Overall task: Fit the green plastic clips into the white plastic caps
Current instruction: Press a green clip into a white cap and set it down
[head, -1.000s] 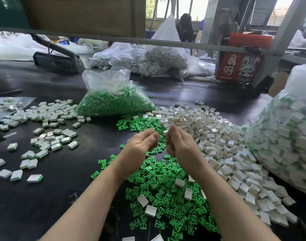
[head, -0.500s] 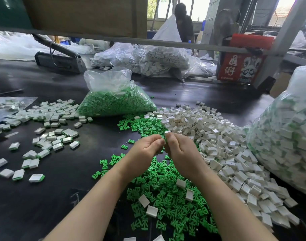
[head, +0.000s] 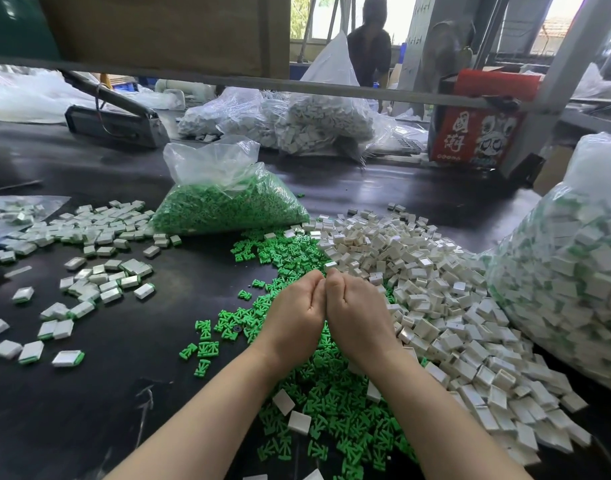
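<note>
1. The step in hand looks like the pressing together of one pair: the person's two hands meet knuckle to knuckle over the middle of the dark worktop [head: 89,410], and I judge a clip is being pushed into a cap between them, though the pieces themselves are hidden behind the fingers.

2. The left hand [head: 295,311] has its fingers curled inward, the thumb side touching the other hand. What it pinches cannot be seen from here.

3. The right hand [head: 357,311] mirrors it, fingers curled and pressed against the left. Whether it holds a cap or a clip, I cannot tell.

4. To the left on the worktop lie scattered finished pieces [head: 99,268], white with a green edge showing.

5. Behind them sits a clear bag of green clips [head: 228,206], and loose green clips [head: 332,393] spread beneath and in front of the wrists.

6. To the right is a broad heap of white caps [head: 453,306], close beside the right hand, and farther right a large bag of finished pieces [head: 567,278].

7. The next move, as I judge it, calls for a firm squeeze until the clip seats, then dropping the piece with the finished ones at the left and picking a fresh clip and cap from the piles close by.
</note>
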A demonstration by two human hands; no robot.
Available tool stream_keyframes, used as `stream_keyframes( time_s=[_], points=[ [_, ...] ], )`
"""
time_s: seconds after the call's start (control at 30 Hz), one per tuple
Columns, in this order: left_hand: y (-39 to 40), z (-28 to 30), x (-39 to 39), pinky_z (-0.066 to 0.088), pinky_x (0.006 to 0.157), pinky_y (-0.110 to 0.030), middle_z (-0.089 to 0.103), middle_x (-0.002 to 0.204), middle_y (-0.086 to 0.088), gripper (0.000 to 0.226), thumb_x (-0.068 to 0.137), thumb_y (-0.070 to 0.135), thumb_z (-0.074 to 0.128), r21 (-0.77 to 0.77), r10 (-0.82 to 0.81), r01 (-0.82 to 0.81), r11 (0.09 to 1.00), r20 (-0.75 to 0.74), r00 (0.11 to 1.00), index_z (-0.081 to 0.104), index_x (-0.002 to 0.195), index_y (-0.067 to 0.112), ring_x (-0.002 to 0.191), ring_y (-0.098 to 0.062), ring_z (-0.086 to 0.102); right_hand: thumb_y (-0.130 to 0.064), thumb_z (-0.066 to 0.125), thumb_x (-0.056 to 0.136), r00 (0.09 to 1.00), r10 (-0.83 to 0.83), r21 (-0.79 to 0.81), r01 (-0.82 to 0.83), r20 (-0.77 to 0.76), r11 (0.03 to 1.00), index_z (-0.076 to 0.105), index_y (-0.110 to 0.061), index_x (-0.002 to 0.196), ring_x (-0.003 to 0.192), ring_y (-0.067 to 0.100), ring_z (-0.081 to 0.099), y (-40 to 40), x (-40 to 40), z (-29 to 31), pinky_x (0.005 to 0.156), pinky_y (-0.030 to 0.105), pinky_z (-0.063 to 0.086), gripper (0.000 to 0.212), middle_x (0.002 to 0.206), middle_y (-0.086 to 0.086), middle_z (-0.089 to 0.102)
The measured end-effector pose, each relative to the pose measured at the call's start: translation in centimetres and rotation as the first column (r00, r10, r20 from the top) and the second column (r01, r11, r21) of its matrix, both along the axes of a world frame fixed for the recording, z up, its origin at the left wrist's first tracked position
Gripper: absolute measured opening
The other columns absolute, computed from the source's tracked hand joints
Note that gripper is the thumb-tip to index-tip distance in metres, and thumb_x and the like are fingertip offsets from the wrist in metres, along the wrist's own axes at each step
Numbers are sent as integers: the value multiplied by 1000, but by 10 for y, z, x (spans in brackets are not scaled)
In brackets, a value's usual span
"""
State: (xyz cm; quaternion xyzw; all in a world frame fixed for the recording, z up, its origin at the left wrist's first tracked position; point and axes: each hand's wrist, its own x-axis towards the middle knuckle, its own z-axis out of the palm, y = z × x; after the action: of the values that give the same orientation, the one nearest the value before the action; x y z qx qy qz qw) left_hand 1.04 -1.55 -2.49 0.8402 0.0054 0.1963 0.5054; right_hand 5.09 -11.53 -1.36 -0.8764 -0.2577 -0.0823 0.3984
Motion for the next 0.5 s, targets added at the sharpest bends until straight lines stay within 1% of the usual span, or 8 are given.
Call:
stream_keyframes(
  time_s=[0.07,0.17,0.23,0.33,0.37,0.43,0.5],
  points=[
    [-1,-1,0,41,63,-46,52,65,4,36,94,45,34,4,13,-13,1000,0,1000,47,74,18,60,-13,44,-39,19,92,1000,-11,4,11,-13,1000,39,-26,52,54,9,43,1,1,0,53,34,25,47,55,-9,46],
    [0,-2,1,42,65,-48,54,68,-2,37,98,42,35,8,9,-9,1000,-5,1000,49,78,14,62,-17,45,-32,25,100,1000,-8,-4,8,1,1000,39,-26,51,52,9,43,1,1,-1,53,32,26,52,54,-8,46],
    [2,-3,1,43,65,-49,55,69,-4,38,98,42,36,22,-2,2,1000,-4,1000,49,79,13,62,-21,47,-27,27,104,1000,1,-11,-1,3,1000,43,-22,51,54,16,46,1,1,-2,55,33,31,55,55,-2,50],
    [3,-1,2,44,66,-52,59,72,-9,42,95,46,34,30,-19,19,999,1,1000,51,82,10,67,-27,52,-27,27,104,1000,-2,-9,2,-8,1000,48,-20,56,61,25,53,1,1,-1,59,36,37,54,62,6,58],
    [4,-1,2,44,68,-53,59,74,-9,42,95,46,34,28,-31,30,999,5,1000,52,83,10,69,-28,53,-28,26,104,1000,6,-11,-6,-1,1000,48,-21,57,63,26,54,0,0,0,60,37,38,53,64,6,59],
    [7,1,2,45,73,-54,60,78,-11,43,95,45,34,15,-70,69,997,16,997,53,87,8,76,-32,55,-34,24,104,999,32,-23,-32,0,999,45,-24,58,67,25,55,-1,0,1,62,37,39,51,64,1,56],
    [10,3,2,49,78,-51,61,82,-13,43,96,43,37,-58,-126,125,990,-1,992,54,91,4,81,-34,57,-41,22,104,995,78,26,-76,-70,997,43,-26,57,61,21,51,-3,1,2,59,35,36,54,58,-6,50]
  ],
)
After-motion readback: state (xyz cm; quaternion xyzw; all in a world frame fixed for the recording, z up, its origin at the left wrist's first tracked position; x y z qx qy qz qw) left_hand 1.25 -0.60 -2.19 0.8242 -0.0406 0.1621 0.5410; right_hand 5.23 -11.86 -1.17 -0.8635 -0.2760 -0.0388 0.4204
